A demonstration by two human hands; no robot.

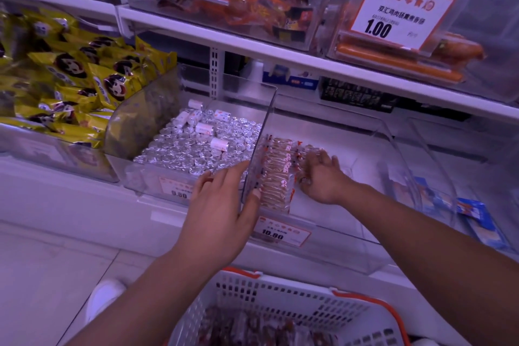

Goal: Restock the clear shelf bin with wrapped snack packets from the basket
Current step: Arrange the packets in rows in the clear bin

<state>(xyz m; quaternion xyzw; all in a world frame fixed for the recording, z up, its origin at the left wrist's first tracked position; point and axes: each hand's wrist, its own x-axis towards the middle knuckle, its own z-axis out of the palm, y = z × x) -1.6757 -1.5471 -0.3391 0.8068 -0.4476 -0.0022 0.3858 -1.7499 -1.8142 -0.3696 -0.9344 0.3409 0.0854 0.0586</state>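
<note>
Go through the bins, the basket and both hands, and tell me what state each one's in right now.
Clear shelf bin: mostly bare, one row of packets along its left wall.
Wrapped snack packets: standing on edge in a row.
Left hand: fingers straight, resting on the bin's left wall.
Right hand: inside the bin, touching packets.
Basket: still holds packets.
Foil-sweet bin: full.

A clear shelf bin point(331, 132) of smooth, glossy, see-through plastic holds wrapped snack packets point(276, 174) in shiny transparent film. Beside it, small sweets point(193, 146) gleam in crinkled silver foil, and yellow packets point(75, 70) look like glossy printed plastic. Below, a basket point(295, 303) is white perforated plastic with an orange rim.
</note>
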